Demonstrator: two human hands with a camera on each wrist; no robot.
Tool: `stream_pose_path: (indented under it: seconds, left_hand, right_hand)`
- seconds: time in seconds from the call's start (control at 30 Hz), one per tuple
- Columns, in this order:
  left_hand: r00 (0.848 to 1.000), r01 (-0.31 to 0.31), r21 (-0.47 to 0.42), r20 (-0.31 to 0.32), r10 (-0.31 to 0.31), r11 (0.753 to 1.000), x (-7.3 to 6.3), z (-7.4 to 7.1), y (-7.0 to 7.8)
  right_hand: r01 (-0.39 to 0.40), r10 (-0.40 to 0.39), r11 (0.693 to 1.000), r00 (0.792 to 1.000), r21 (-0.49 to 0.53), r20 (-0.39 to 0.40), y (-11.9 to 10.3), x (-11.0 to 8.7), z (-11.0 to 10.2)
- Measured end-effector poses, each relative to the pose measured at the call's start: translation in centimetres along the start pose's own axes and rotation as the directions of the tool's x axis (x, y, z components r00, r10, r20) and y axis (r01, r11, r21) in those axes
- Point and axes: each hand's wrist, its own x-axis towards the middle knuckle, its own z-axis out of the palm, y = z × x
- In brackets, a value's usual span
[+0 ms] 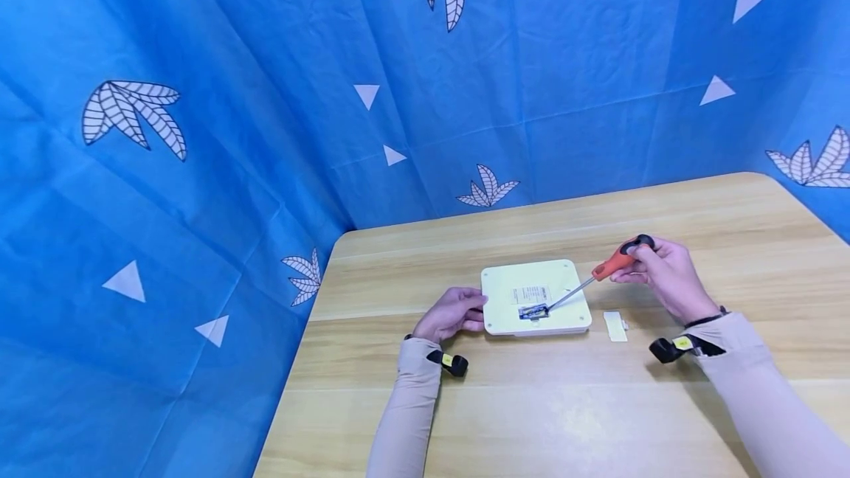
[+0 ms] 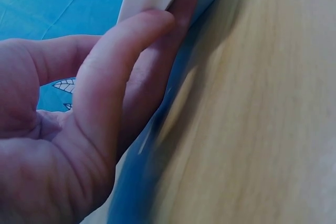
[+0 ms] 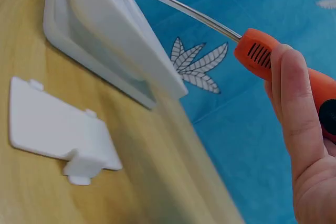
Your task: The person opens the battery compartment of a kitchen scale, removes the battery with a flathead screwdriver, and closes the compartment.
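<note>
A flat white device (image 1: 508, 279) lies underside up on the table, with a label and an uncovered battery compartment (image 1: 533, 312) facing upward. My left hand (image 1: 454, 313) grips its left edge, fingers against the side in the left wrist view. In my right hand (image 1: 667, 279) is a screwdriver (image 1: 614, 264) with an orange and black handle. Its metal shaft (image 3: 184, 8) slants down to the left, and the tip reaches the right end of the battery compartment. What the tip touches inside is too small to tell. The white battery cover (image 3: 58, 124) lies loose to the right of the device.
The light wooden table (image 1: 372, 271) spreads around the device, its back edge against a blue patterned curtain (image 1: 571, 94). A black wrist camera (image 1: 454, 365) sits on the left wrist, and another camera (image 1: 664, 350) on the right, close to the battery cover.
</note>
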Motion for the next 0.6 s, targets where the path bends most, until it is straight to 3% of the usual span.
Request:
stream_pose_path:
  seconds: [0.1,0.2,0.33,0.43,0.5,0.6]
  left_hand:
    - [1.0,0.004,-0.004,0.009,-0.003,1.0,0.0,0.1,0.0]
    - [1.0,-0.001,0.0,0.022,0.001,1.0,-0.1,0.2,0.2]
    - [1.0,-0.003,0.002,0.03,0.003,1.0,-0.1,0.3,0.4]
    - [1.0,-0.011,0.008,0.026,0.01,1.0,-0.1,0.3,0.4]
    - [1.0,-0.01,0.006,0.022,0.01,1.0,-0.1,0.2,0.3]
    - [1.0,-0.002,0.002,0.014,0.002,1.0,-0.1,0.2,0.1]
  right_hand:
    - [-0.001,0.0,1.0,1.0,0.008,0.015,0.0,-0.1,-0.2]
    - [0.075,-0.07,0.981,0.997,-0.181,0.034,-1.2,-0.3,0.5]
    - [0.207,-0.174,0.867,0.978,-0.453,0.112,-2.9,-1.0,2.1]
    - [0.238,-0.188,0.828,0.971,-0.507,0.147,-3.4,-1.3,2.9]
    - [0.218,-0.176,0.836,0.976,-0.503,0.13,-3.2,-1.2,2.9]
    - [0.165,-0.139,0.891,0.986,-0.424,0.093,-2.3,-0.9,2.4]
